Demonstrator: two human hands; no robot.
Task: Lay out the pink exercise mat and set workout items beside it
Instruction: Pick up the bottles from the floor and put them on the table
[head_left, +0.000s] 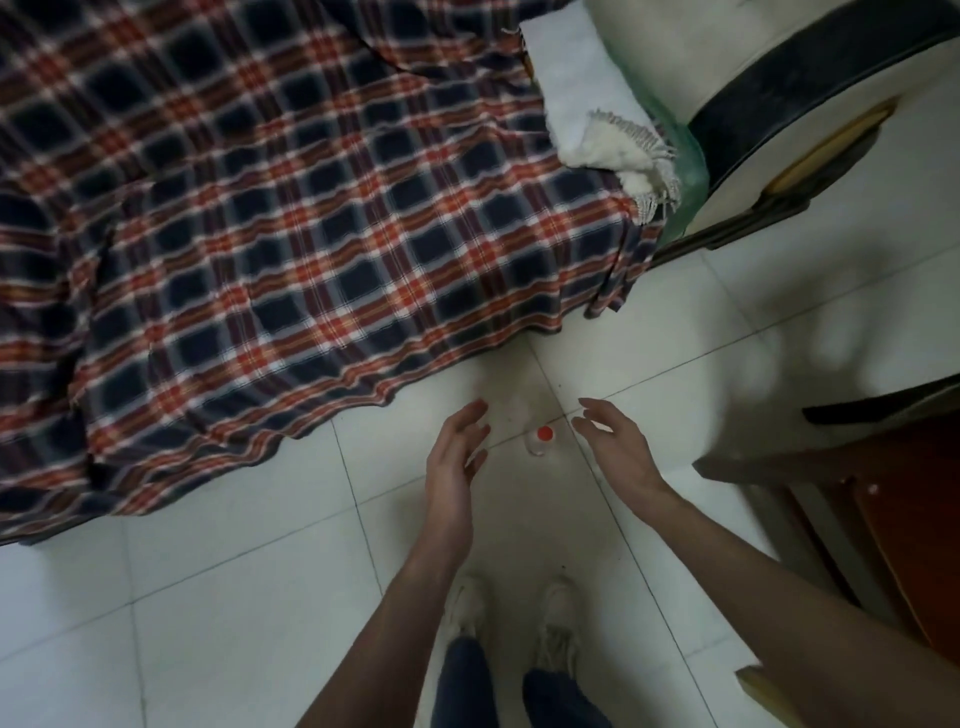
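My left hand and right hand hang over the white tiled floor, fingers spread loose and holding nothing. Between them, touching neither, a clear bottle with a red cap stands on the floor, just beyond my sneakers. The plaid blanket drapes down at left; no pink mat shows.

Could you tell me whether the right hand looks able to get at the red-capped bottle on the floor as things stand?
Probably yes. The right hand is open and empty just beside the red-capped bottle, which stands on bare floor tile with nothing between them.
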